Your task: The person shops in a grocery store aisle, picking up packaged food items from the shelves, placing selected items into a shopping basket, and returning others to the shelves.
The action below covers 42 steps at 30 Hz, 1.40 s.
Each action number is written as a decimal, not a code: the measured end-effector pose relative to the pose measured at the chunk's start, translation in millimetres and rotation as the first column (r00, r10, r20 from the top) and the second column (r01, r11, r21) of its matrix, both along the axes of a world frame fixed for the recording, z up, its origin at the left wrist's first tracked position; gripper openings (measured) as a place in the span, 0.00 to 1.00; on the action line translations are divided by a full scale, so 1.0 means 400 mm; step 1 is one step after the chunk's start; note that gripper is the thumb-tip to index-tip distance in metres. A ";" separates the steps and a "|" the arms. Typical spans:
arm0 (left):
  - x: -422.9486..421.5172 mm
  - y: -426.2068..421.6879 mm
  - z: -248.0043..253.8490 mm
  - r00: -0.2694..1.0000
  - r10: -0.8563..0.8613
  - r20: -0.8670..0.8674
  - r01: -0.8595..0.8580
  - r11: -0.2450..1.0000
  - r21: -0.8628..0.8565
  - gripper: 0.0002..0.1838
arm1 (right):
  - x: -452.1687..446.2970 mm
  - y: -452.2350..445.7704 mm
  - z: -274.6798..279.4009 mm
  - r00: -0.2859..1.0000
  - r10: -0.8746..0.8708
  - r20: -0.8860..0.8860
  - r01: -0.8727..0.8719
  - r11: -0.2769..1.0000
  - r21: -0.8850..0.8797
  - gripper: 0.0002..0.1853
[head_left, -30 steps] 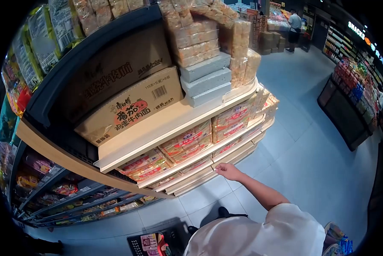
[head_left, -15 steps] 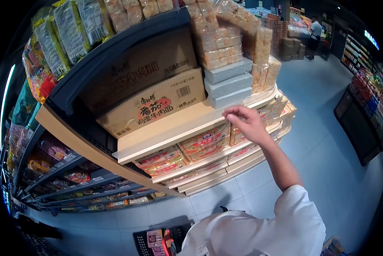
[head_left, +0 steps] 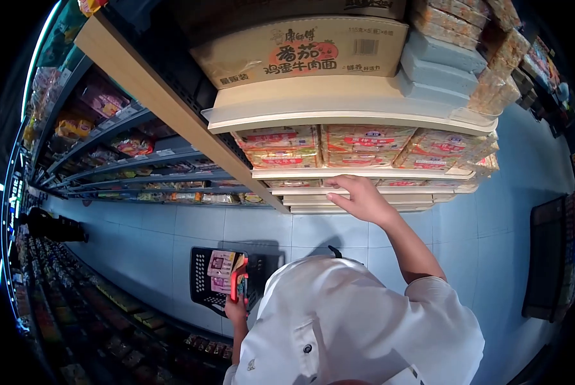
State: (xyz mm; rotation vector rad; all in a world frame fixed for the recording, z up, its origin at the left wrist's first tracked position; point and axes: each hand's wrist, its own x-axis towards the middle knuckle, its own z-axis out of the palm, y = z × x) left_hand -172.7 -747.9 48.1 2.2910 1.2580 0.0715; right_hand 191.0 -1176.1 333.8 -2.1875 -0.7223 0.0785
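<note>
My right hand (head_left: 362,197) is held out in front of the lower shelves, with thumb and index finger apart and nothing in it. Just beyond it, packs with red and white labels (head_left: 371,144) sit in rows under a pale shelf edge. Down at my left side, my left hand (head_left: 236,309) is closed on the red handle (head_left: 236,280) of a black shopping basket (head_left: 201,273). Inside the basket lie pink and white packages (head_left: 221,264); the handle and hand cover part of the contents.
A cardboard box (head_left: 306,54) with printed Chinese lettering stands on the upper shelf, beside stacked grey blocks (head_left: 438,67). Dark shelves (head_left: 127,138) of snacks run along the left. A dark display stand (head_left: 547,256) is at the right, and a dark figure (head_left: 53,226) is at far left.
The view has tipped downward and turned left. My right hand has dropped from the upper shelf edge to the lower shelves. My left hand and more of the basket have come into view.
</note>
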 end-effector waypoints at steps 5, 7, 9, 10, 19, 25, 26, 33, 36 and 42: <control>0.022 0.001 0.010 0.993 0.064 -0.104 -0.071 0.995 -0.066 0.22 | -0.075 0.058 -0.153 0.992 0.106 -0.067 -0.112 0.990 -0.091 0.21; 0.010 0.024 -0.023 0.987 0.027 -0.156 -0.039 0.997 -0.073 0.22 | -0.122 0.081 -0.216 0.966 0.176 -0.189 -0.192 0.979 -0.072 0.23; 0.014 0.004 0.024 0.988 -0.051 -0.143 0.059 0.997 0.050 0.22 | -0.173 0.097 -0.269 0.934 0.204 -0.294 -0.240 0.967 -0.091 0.24; 0.015 0.003 0.025 0.990 -0.057 -0.130 0.059 0.998 0.012 0.24 | -0.190 0.101 -0.296 0.919 0.210 -0.333 -0.260 0.959 -0.115 0.24; 0.029 -0.083 0.065 0.994 -0.027 -0.105 0.023 0.999 -0.044 0.21 | -0.209 0.169 -0.385 0.807 0.317 -0.499 -0.460 0.867 -0.192 0.24; 0.011 -0.150 0.069 0.993 -0.076 -0.088 0.074 0.997 -0.020 0.19 | -0.256 0.361 -0.459 0.742 0.417 -0.525 -0.570 0.805 -0.166 0.24; 0.008 -0.158 0.069 0.996 -0.076 -0.055 0.075 0.997 -0.021 0.19 | -0.280 0.404 -0.464 0.730 0.435 -0.526 -0.591 0.789 -0.168 0.25; -0.006 -0.168 0.093 0.997 -0.072 0.013 0.072 0.997 -0.008 0.16 | -0.400 0.674 -0.513 0.587 0.775 -0.233 -0.807 0.540 -0.239 0.34; -0.011 -0.154 0.082 0.998 -0.065 -0.013 0.065 0.998 -0.023 0.15 | -0.431 0.763 -0.571 0.467 0.857 -0.216 -0.869 0.401 -0.289 0.31; -0.039 -0.062 0.063 0.986 -0.164 -0.040 0.135 0.907 -0.398 0.12 | -0.484 0.913 -0.645 0.312 0.800 -0.513 -0.885 0.048 -0.463 0.10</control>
